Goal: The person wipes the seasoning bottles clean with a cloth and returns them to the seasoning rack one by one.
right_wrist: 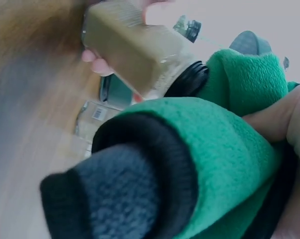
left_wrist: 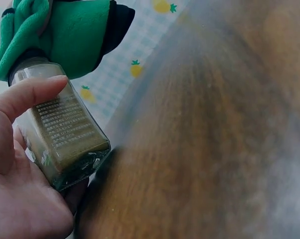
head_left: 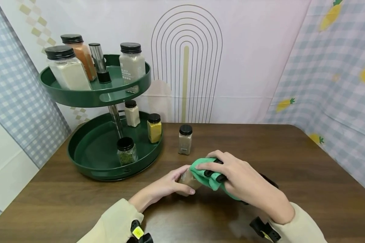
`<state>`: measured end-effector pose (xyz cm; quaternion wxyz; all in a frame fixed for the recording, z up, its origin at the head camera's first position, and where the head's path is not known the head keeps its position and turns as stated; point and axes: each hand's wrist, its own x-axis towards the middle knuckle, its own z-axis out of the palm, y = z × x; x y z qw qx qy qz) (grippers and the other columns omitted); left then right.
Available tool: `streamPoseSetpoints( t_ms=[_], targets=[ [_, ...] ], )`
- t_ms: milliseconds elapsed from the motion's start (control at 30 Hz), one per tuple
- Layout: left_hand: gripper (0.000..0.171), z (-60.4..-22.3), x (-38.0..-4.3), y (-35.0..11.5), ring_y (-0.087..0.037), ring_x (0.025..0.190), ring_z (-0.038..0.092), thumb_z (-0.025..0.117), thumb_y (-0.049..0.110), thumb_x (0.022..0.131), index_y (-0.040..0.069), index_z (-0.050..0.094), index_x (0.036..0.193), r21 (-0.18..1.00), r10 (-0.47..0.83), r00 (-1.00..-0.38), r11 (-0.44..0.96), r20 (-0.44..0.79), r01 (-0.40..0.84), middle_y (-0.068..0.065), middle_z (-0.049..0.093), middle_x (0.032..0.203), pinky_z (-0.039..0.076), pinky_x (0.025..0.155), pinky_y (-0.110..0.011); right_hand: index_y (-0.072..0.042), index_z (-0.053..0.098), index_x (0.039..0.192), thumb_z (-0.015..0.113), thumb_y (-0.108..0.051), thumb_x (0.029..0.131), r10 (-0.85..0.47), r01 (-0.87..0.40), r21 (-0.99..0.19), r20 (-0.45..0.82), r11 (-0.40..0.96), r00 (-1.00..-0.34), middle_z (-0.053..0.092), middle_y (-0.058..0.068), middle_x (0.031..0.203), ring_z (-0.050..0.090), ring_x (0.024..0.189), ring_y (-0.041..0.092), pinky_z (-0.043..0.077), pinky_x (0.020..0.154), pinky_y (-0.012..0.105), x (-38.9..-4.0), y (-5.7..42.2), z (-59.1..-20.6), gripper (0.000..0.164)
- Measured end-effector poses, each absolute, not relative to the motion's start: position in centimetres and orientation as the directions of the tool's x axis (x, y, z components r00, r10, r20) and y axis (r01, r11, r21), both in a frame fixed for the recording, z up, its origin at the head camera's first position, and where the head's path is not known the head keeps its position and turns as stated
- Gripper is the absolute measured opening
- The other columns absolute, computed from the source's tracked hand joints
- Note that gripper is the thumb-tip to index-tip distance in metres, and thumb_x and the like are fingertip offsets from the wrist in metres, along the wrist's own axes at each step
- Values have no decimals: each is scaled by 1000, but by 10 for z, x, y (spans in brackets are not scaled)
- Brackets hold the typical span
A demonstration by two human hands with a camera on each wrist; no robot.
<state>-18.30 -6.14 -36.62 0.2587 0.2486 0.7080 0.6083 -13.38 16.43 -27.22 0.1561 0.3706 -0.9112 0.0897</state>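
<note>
My left hand [head_left: 177, 182] grips a square glass spice jar [left_wrist: 70, 124] by its body, thumb across the printed side. Pale brown powder fills much of the jar, which lies tilted with its black-lidded end toward the right. Bunched in my right hand [head_left: 231, 172] is a green cloth [right_wrist: 229, 139] with black edging and a dark grey underside. The cloth covers the lid end of the jar; part of the black lid shows beside it in the right wrist view. Just beyond the hands stands another black-lidded jar [head_left: 185, 140] on the wooden table.
At the left stands a two-tier green turntable rack [head_left: 88, 168]. Its upper tier holds a black pepper jar [head_left: 132, 65], other large jars and a silver cylinder [head_left: 99, 62]. Below are a yellow-filled jar [head_left: 154, 128], a green herb jar [head_left: 126, 152] and a pale jar [head_left: 132, 114].
</note>
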Motion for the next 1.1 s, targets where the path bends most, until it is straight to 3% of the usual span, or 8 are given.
streamPoseSetpoints(
  t_ms=[367, 567, 933, 1100],
  targets=[
    [59, -367, -184, -61, -16, 106, 51, 70, 17, 79, 24, 45, 133, 991, 654, -753, 129, -66, 25, -2, 57, 117, 38, 91, -32, -32, 60, 120, 50, 17, 74, -545, -618, -144, 347, 773, -763, 54, -8, 108, 57, 90, 12, 43, 62, 28, -142, 165, -279, 68],
    [59, -365, -183, -59, -15, 106, 51, 69, 16, 79, 21, 45, 133, 990, 656, -752, 135, -68, 28, -3, 57, 117, 38, 92, -32, -32, 58, 122, 49, 15, 76, -524, -589, -173, 311, 789, -793, 54, -9, 105, 54, 81, 12, 36, 55, 23, -144, 169, -281, 67],
    [58, -366, -182, -60, -17, 104, 50, 69, 17, 79, 21, 47, 132, 989, 653, -754, 146, -71, 34, -3, 57, 115, 38, 89, -32, -28, 60, 121, 49, 10, 80, -511, -545, -126, 224, 829, -830, 57, -4, 105, 59, 86, 15, 44, 63, 30, -144, 176, -277, 57],
    [58, -366, -183, -59, -17, 105, 50, 70, 17, 79, 21, 46, 132, 989, 658, -750, 145, -70, 35, -4, 57, 115, 39, 89, -32, -28, 63, 116, 50, 10, 79, -528, -542, -84, 141, 836, -837, 57, -3, 99, 55, 77, 14, 41, 59, 29, -142, 182, -272, 55]
  ],
)
